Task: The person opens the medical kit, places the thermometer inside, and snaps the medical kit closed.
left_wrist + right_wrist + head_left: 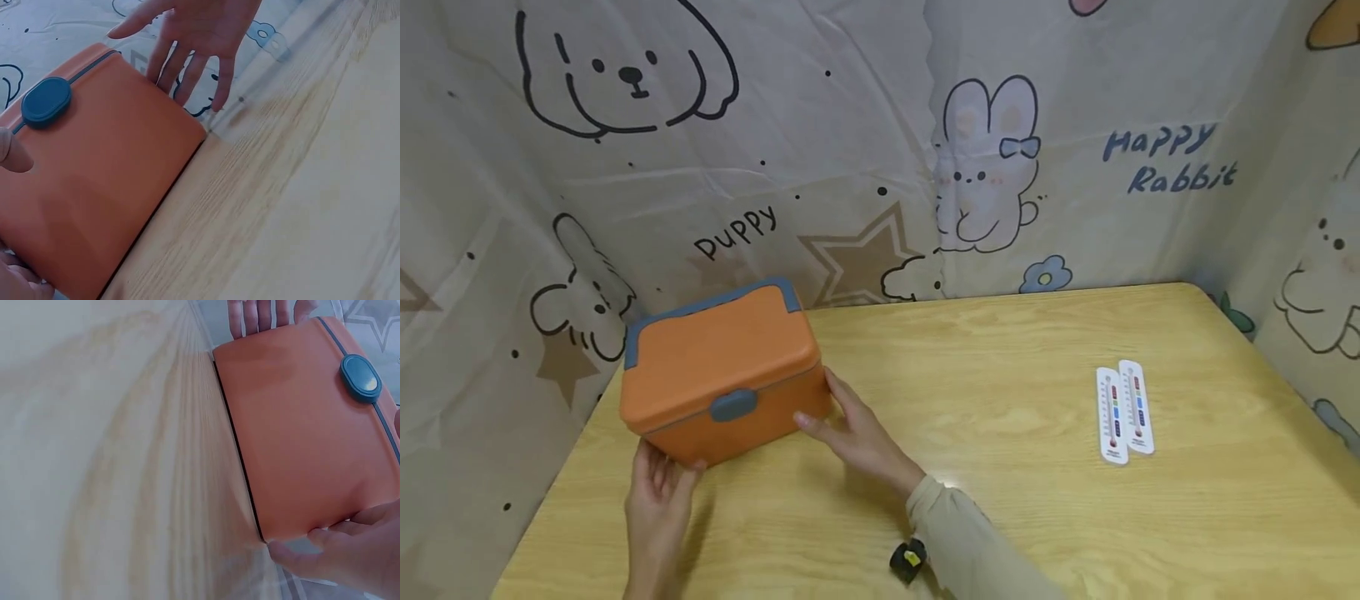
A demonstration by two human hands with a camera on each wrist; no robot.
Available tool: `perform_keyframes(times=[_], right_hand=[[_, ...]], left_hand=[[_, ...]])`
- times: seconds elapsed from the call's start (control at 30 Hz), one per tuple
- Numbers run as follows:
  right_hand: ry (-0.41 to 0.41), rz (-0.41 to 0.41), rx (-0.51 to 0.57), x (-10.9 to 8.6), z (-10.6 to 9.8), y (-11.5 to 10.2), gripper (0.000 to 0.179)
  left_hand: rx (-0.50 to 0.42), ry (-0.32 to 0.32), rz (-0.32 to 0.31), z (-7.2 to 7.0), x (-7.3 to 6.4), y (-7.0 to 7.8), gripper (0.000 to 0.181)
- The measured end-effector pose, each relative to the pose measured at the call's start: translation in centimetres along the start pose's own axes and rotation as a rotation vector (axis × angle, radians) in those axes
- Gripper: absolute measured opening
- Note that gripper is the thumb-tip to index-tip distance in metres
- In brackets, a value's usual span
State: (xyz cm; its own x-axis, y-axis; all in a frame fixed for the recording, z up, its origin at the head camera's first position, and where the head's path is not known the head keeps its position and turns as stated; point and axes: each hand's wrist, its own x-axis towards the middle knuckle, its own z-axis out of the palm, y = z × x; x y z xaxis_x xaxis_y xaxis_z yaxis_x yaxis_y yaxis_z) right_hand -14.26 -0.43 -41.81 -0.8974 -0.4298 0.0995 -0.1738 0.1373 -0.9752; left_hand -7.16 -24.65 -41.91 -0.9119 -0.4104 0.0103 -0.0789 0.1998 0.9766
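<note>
An orange storage box (730,358) with a blue-grey handle and front latch (733,405) stands at the left of the table, its lid down. My left hand (658,500) holds its left end, thumb towards the front and fingers at the side. In the left wrist view, the left thumb (14,153) lies against the front face. At the other end is my right hand (865,437), its thumb by the front face and its fingers along the right side. Those right fingers (194,72) look straight and spread in the left wrist view.
Two white thermometers (1112,417) lie side by side on the right of the wooden table (985,350). A small black object (907,560) with a yellow mark sits near the right sleeve (970,533). Cartoon-printed cloth (850,125) hangs behind the table and along its sides.
</note>
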Motion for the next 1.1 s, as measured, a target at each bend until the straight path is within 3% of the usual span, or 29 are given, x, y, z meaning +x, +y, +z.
perform_keyframes(times=[0.13, 0.3, 0.57, 0.7, 0.87, 1.1], right_hand=[[0.002, -0.026, 0.011, 0.6, -0.2, -0.4, 0.082], [-0.006, -0.005, 0.038, 0.8, -0.5, -0.7, 0.081], [0.076, 0.023, 0.042, 0.1, -0.9, -0.7, 0.083], [0.111, 0.031, 0.052, -0.5, -0.5, -0.1, 0.083], [0.116, 0.056, 0.064, -1.6, -0.3, 0.3, 0.084], [0.126, 0.058, 0.057, -2.4, -0.8, 0.0, 0.084]], left_hand=[[0.015, 0.018, 0.104, 0.3, 0.4, 0.0, 0.082], [0.012, 0.006, 0.186, 0.5, 0.6, 0.1, 0.084], [0.028, -0.059, 0.227, 1.2, 1.1, 0.5, 0.086], [0.061, -0.087, 0.228, 1.2, 0.7, 0.3, 0.087], [0.096, -0.119, 0.229, 1.1, 0.0, -0.3, 0.087], [0.094, -0.161, 0.276, 1.3, 0.1, -0.1, 0.086]])
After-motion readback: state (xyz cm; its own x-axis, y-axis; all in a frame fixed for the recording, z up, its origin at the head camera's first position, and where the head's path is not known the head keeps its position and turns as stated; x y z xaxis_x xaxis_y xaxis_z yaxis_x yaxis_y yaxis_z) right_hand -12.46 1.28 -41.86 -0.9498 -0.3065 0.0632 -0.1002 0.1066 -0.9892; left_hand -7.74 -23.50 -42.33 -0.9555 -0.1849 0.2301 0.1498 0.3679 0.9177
